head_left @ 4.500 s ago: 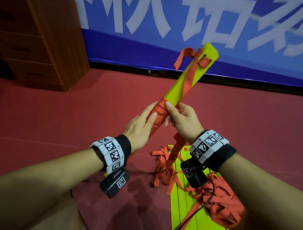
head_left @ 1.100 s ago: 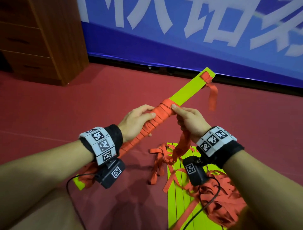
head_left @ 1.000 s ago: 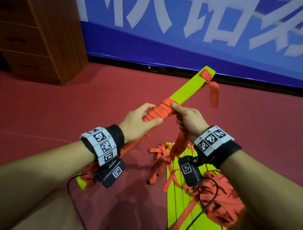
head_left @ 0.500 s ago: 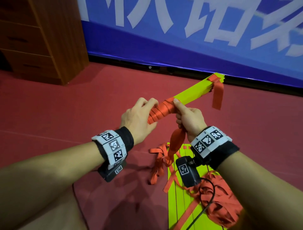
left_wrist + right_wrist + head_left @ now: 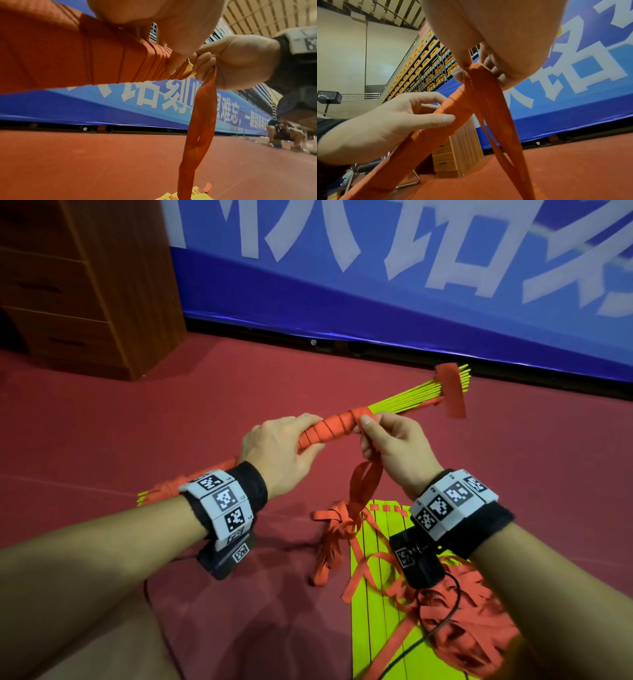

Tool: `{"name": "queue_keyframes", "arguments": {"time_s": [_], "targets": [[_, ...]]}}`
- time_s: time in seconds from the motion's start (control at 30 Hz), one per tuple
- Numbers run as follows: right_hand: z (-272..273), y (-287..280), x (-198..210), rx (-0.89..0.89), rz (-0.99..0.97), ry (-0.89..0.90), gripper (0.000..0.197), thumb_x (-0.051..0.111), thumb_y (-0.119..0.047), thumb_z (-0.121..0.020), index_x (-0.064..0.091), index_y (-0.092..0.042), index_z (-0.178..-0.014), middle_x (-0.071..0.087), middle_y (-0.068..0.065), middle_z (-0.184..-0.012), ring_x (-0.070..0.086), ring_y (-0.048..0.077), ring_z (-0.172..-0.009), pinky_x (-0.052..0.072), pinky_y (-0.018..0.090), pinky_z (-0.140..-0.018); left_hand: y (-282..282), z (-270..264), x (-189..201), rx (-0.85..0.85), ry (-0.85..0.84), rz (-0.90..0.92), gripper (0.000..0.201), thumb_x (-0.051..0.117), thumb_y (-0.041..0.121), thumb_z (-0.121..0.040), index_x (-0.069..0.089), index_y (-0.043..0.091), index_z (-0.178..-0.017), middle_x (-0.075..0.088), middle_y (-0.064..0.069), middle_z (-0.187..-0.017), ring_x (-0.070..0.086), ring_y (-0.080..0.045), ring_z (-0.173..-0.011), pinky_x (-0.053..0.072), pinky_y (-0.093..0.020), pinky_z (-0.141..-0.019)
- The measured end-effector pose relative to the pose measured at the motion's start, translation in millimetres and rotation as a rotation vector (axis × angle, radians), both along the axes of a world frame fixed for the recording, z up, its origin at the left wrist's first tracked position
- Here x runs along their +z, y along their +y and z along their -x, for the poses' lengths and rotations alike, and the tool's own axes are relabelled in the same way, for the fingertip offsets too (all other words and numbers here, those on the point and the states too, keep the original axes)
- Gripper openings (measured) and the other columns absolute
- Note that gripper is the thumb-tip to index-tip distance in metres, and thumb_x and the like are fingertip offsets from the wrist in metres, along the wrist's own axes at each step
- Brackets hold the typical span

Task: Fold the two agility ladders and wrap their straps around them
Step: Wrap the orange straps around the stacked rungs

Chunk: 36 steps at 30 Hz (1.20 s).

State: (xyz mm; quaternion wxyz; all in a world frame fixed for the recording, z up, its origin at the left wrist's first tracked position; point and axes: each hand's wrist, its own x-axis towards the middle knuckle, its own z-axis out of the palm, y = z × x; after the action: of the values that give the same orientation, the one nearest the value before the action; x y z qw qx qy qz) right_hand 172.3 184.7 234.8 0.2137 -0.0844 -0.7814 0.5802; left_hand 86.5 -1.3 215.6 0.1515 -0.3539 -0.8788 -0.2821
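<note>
A folded bundle of yellow-green ladder rungs point(image 5: 407, 402) is held in the air, its middle wound with orange strap point(image 5: 329, 429). My left hand point(image 5: 284, 453) grips the wound part, thumb pressed on the wrap point(image 5: 447, 119). My right hand point(image 5: 387, 446) pinches the loose strap point(image 5: 366, 481) right at the end of the wrap point(image 5: 204, 67); the strap hangs down to the floor. A short strap end point(image 5: 452, 392) dangles at the bundle's far tip. The second ladder point(image 5: 380, 594) lies flat below my right wrist, with its tangled orange straps point(image 5: 472, 628) on top.
Red floor point(image 5: 171, 422) all around. A wooden drawer cabinet point(image 5: 85, 285) stands at the back left, and a blue banner point(image 5: 411, 285) runs along the wall. A folding chair leg point(image 5: 412, 181) shows beside the cabinet. Another person point(image 5: 281, 134) crouches far off to the right.
The bundle has turned from its flat face to its edge and dropped closer to level. The orange wrap has crept further toward the far tip. My left hand has regripped on top.
</note>
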Motion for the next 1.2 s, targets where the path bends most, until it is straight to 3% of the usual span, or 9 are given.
{"name": "queue_keyframes", "arguments": {"time_s": [0.27,0.4,0.53,0.73,0.8,0.93,1.07,1.2], "targets": [[-4.5,-0.7,-0.2,0.026,-0.038,-0.012,0.027,0.055,-0.021,-0.105,0.064,-0.011,-0.081,0.061,-0.002,-0.056,0.057,0.012,-0.049,0.046,0.020,-0.052,-6.1,-1.8,5.0,-0.020,-0.141,-0.128,0.028,0.067,0.047,-0.091,0.066,0.040,-0.118,0.063,0.013,-0.073,0.060,-0.019,-0.070,0.053,-0.033,-0.070],[-6.4,-0.4,1.3,0.030,-0.041,0.021,0.028,0.058,-0.025,-0.104,0.062,-0.008,-0.081,0.062,-0.001,-0.056,0.059,0.015,-0.048,0.050,0.026,-0.053,-7.4,1.5,2.9,-0.095,-0.268,-0.214,0.029,0.067,0.051,-0.087,0.066,0.040,-0.114,0.072,0.012,-0.082,0.067,-0.013,-0.075,0.057,-0.035,-0.074],[-8.4,-2.5,-0.2,0.024,-0.050,0.021,0.031,0.058,-0.025,-0.104,0.062,-0.007,-0.080,0.061,-0.002,-0.055,0.058,0.012,-0.049,0.050,0.026,-0.054,-8.6,1.1,1.2,-0.140,-0.374,-0.271,0.022,0.073,0.039,-0.089,0.071,0.033,-0.110,0.075,0.011,-0.085,0.070,-0.007,-0.076,0.059,-0.035,-0.076],[-7.8,0.2,-1.2,0.005,-0.072,0.010,0.028,0.058,-0.022,-0.103,0.069,-0.010,-0.080,0.065,-0.003,-0.060,0.056,0.009,-0.054,0.048,0.020,-0.060,-9.6,1.1,4.4,-0.133,-0.442,-0.342,0.012,0.074,0.029,-0.091,0.073,0.028,-0.103,0.075,0.015,-0.075,0.069,0.001,-0.069,0.054,-0.019,-0.067],[-7.2,1.3,-2.7,-0.011,-0.088,-0.002,0.027,0.060,-0.022,-0.103,0.068,-0.012,-0.079,0.063,-0.003,-0.058,0.055,0.007,-0.053,0.046,0.018,-0.058,-9.7,0.4,5.8,-0.126,-0.489,-0.376,0.010,0.074,0.027,-0.091,0.073,0.026,-0.101,0.075,0.011,-0.075,0.071,-0.003,-0.068,0.055,-0.020,-0.065],[-4.1,6.1,-6.5,-0.043,-0.166,-0.002,0.026,0.061,-0.025,-0.102,0.065,-0.016,-0.078,0.058,-0.011,-0.054,0.050,0.003,-0.052,0.041,0.016,-0.054,-10.4,-1.8,9.1,-0.172,-0.621,-0.418,0.012,0.073,0.020,-0.093,0.073,0.017,-0.105,0.077,-0.006,-0.082,0.075,-0.025,-0.070,0.064,-0.040,-0.069],[-3.6,11.7,-10.5,-0.050,-0.213,-0.013,0.028,0.062,-0.030,-0.101,0.064,-0.018,-0.076,0.057,-0.012,-0.054,0.048,0.008,-0.055,0.040,0.021,-0.056,-10.3,-3.9,10.5,-0.204,-0.690,-0.427,0.012,0.071,0.015,-0.094,0.073,0.010,-0.105,0.077,-0.013,-0.084,0.075,-0.032,-0.070,0.063,-0.035,-0.065],[-0.3,14.0,-12.1,-0.055,-0.185,-0.050,0.031,0.062,-0.034,-0.100,0.064,-0.013,-0.077,0.054,-0.011,-0.055,0.046,0.009,-0.055,0.039,0.021,-0.055,-10.8,-0.7,7.7,-0.217,-0.753,-0.439,0.009,0.069,0.015,-0.095,0.072,0.009,-0.100,0.075,-0.006,-0.076,0.074,-0.032,-0.066,0.059,-0.033,-0.064]]}}
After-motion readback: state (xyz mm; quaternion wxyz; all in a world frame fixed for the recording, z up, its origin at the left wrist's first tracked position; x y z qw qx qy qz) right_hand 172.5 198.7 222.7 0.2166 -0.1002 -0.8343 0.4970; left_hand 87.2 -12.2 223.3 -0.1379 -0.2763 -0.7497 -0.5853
